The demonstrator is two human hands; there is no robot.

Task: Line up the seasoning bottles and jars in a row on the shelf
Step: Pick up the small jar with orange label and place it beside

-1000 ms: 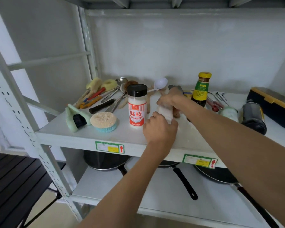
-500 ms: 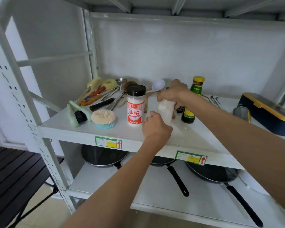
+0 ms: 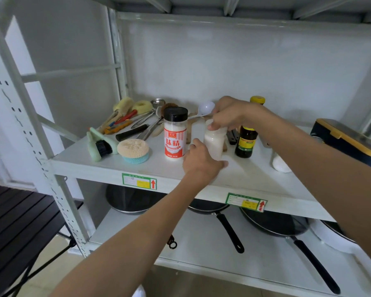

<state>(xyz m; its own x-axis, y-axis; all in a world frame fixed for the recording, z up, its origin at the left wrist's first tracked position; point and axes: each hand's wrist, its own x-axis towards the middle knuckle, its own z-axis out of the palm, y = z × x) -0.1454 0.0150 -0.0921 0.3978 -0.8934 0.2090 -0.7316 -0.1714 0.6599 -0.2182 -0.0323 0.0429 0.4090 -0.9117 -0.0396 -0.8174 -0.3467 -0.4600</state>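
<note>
A: Hands?
B: Left hand (image 3: 201, 159) wraps white jar (image 3: 214, 142) base; right hand (image 3: 227, 113) pinches its top.
A: Jar's spot?
B: Upright on shelf (image 3: 107, 166), at three o'clock of red-labelled shaker (image 3: 175, 133), just beside.

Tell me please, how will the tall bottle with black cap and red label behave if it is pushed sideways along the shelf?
The red-label bottle is tall and narrow, so a push near its black cap would likely tip it. It looks nearly full of white powder, so probably fairly heavy. A low push should slide it easily on the smooth shelf.
</note>
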